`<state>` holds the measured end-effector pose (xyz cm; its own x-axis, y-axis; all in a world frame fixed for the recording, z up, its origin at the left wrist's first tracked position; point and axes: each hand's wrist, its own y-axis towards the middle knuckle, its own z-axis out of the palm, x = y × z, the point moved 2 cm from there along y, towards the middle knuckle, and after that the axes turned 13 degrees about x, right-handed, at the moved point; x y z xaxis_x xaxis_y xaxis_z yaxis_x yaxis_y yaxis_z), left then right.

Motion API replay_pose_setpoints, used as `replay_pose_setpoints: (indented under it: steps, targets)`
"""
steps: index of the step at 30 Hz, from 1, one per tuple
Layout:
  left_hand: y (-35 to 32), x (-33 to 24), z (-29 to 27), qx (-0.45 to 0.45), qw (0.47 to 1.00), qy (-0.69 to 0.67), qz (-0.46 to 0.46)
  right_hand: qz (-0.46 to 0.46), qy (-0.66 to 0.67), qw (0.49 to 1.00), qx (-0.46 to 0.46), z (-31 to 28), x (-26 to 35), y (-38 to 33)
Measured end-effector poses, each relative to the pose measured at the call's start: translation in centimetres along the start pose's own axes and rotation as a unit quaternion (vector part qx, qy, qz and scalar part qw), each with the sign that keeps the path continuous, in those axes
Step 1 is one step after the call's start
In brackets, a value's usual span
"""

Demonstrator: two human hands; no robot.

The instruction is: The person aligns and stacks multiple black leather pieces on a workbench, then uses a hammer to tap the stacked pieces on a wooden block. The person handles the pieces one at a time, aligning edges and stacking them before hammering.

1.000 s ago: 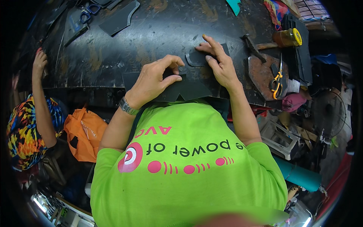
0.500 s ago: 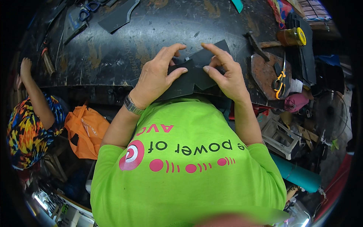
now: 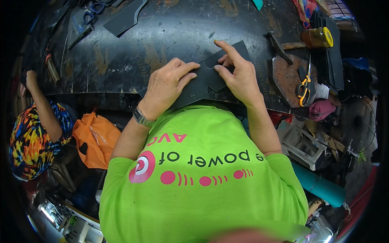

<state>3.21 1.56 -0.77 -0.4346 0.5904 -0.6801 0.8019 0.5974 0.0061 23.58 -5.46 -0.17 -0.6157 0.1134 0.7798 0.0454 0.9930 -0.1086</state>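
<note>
A flat black cut-out sheet piece [image 3: 204, 79] lies at the near edge of the dark, scuffed worktable [image 3: 133, 52]. My left hand [image 3: 166, 85] grips its left side, thumb and fingers pinching the material. My right hand [image 3: 239, 75] holds the right side, with the index finger stretched along the upper edge. Both hands sit close together above my green shirt. A watch is on my left wrist.
Orange-handled scissors [image 3: 303, 87] rest on a rusty brown plate [image 3: 289, 75] at right, beside a hammer [image 3: 279, 46] and a yellow-lidded jar [image 3: 318, 37]. Black offcuts [image 3: 123, 18] and blue-handled scissors [image 3: 91, 10] lie far left. A person in a colourful shirt [image 3: 30, 133] reaches up at left.
Both hands have gathered the black piece and drawn it slightly toward me, folding or bending it. The person at left has lowered their arm.
</note>
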Motion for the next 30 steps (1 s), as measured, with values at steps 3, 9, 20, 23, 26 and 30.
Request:
replay_pose_setpoints:
  steps: [3, 9, 20, 23, 26, 30]
  targets:
    - [0.1, 0.1, 0.0, 0.003, 1.000, 0.004, -0.006, 0.005, -0.008, 1.000, -0.003, 0.0, 0.1, 0.1]
    - [0.2, 0.1, 0.0, 0.007, 1.000, 0.023, 0.005, 0.015, -0.022, 1.000, -0.004, 0.2, 0.1, 0.2]
    - [0.7, -0.4, -0.1, 0.041, 0.991, 0.123, 0.026, 0.003, -0.047, 0.999, -0.012, 0.4, 0.1, 0.1]
    - [1.0, -0.7, 0.2, 0.035, 0.979, 0.193, 0.058, -0.001, -0.030, 1.000, 0.003, 0.1, 0.0, 0.0]
    - [1.8, -0.4, -0.5, 0.000, 0.968, 0.221, 0.118, -0.004, 0.003, 0.999, 0.045, -0.3, -0.1, -0.1]
    - [4.2, 0.2, -1.5, 0.060, 0.990, 0.031, 0.126, -0.063, -0.019, 0.996, 0.060, -0.9, 0.0, -0.7]
